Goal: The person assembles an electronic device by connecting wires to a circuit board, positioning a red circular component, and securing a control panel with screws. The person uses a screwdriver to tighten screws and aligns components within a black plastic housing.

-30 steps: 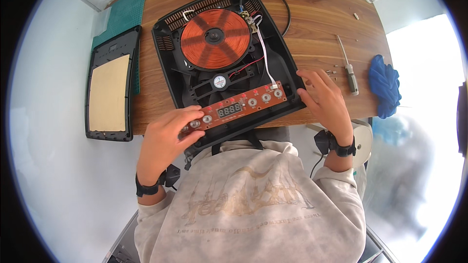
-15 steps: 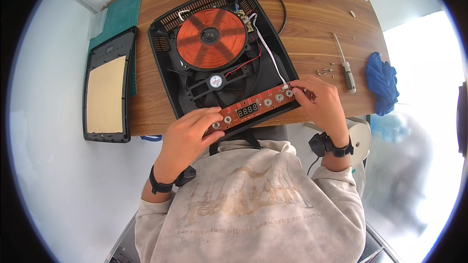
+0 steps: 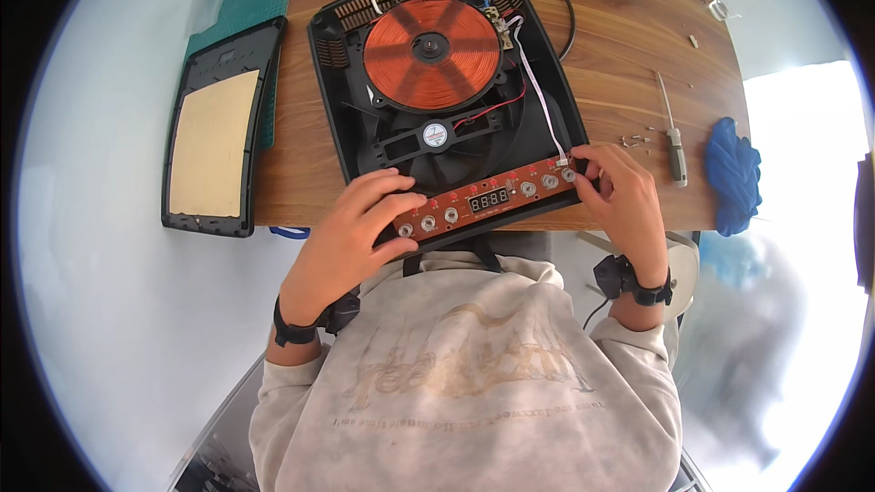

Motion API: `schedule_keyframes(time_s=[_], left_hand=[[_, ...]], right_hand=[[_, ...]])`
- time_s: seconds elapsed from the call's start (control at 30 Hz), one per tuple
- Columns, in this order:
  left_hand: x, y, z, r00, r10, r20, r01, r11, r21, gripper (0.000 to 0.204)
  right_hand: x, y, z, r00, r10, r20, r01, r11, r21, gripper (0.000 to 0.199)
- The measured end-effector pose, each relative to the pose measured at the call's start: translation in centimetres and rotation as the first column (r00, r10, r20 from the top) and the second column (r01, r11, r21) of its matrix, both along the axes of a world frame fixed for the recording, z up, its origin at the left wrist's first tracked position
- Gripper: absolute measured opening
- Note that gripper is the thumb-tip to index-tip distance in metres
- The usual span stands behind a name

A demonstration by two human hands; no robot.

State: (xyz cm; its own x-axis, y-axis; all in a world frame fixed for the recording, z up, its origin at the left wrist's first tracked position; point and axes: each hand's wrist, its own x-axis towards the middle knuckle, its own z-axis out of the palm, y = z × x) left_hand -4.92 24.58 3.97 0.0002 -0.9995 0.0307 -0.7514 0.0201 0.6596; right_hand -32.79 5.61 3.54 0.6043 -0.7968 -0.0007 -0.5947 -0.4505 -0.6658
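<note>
Opened induction cooker base (image 3: 365,141) lies on wooden tabletop (image 3: 620,64). Red control board (image 3: 488,200) spans its near edge; left hand (image 3: 355,232) and right hand (image 3: 620,196) pinch opposite ends. Screwdriver (image 3: 673,137) lies right.

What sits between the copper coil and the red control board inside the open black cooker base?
Head view: a round black cooling fan lies between the copper coil and the red control board, with red wires crossing beside it.

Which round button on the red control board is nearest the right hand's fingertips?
The rightmost one, at the board's end by the white ribbon cable. The right hand rests right beside it; the other buttons sit further left along the strip.
</note>
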Motion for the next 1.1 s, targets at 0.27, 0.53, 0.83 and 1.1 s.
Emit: schedule_keyframes(time_s=[0.27, 0.53, 0.83, 1.1], left_hand=[[0.5, 1.9, 0.1, 0.987, 0.136, 0.09, -0.139, 0.99, 0.018, 0.043], [0.5, 2.2, -0.7, 0.978, 0.16, 0.132, -0.162, 0.987, 0.008, 0.044], [0.4, 1.7, -0.9, 0.978, 0.145, 0.149, -0.137, 0.989, -0.059, 0.037], [0.8, 2.2, -1.3, 0.979, 0.186, 0.082, -0.182, 0.982, -0.058, 0.037]], right_hand=[[0.1, 0.0, 0.2, 1.0, 0.008, -0.016, -0.008, 1.0, 0.006, 0.03], [0.1, -0.1, 0.0, 0.997, 0.06, -0.047, -0.062, 0.997, -0.044, 0.03], [0.1, 0.2, -0.1, 0.999, 0.043, 0.008, -0.042, 0.998, -0.039, 0.029], [0.6, 0.5, 0.2, 0.999, 0.043, -0.03, -0.044, 0.999, -0.013, 0.028]])
